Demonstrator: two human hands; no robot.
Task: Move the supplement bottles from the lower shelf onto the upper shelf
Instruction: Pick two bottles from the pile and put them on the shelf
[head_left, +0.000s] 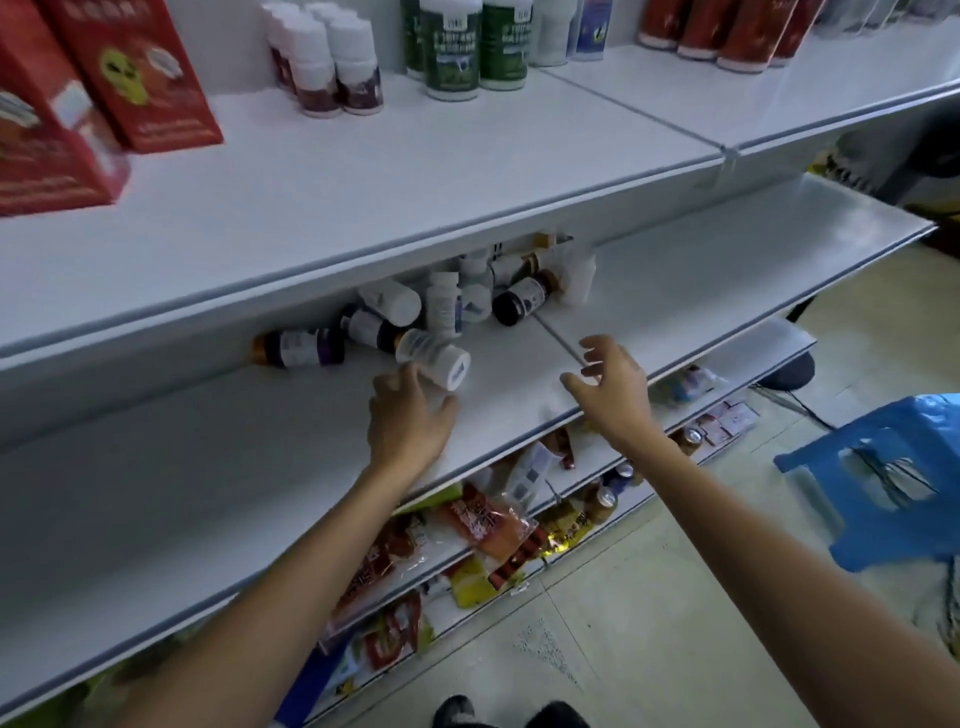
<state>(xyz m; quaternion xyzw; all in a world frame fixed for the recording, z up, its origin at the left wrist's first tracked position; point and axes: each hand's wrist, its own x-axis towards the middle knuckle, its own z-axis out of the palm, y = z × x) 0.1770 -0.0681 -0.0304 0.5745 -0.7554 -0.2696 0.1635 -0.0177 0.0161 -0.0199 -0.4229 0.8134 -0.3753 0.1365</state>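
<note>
A heap of supplement bottles (457, 301) lies toppled on the lower shelf (234, 457), pushed back under the lip of the upper shelf (363, 187), at about 12 o'clock from the person. Most are on their sides, some dark with pale labels, some white. The nearest one, a clear bottle with a white cap (434, 358), has rolled out in front of the heap; its long axis runs from 10 o'clock at the base to 4 o'clock at the cap, which points toward the shelf's front edge. The left hand (410, 415) is directly below it, at the bottle's 6 o'clock, palm down and fingers extended, not curled round anything; the fingertips reach the bottle's side, though whether they touch it cannot be told. The right hand (613, 395) hovers over the shelf's front edge at the bottle's 3 to 4 o'clock, fingers spread and loosely bent, holding nothing, and well apart from it. The left hand is plainly nearer, so the grasp likely falls to it, closing across the bottle's short width. Higher up, the upper shelf carries red boxes (130, 78) at 10 o'clock, small white bottles (327, 62) and green-labelled bottles (467, 47) near 12 o'clock. Snack packets (483, 525) fill shelves beneath, and a blue stool (883, 483) stands at 4 o'clock.
</note>
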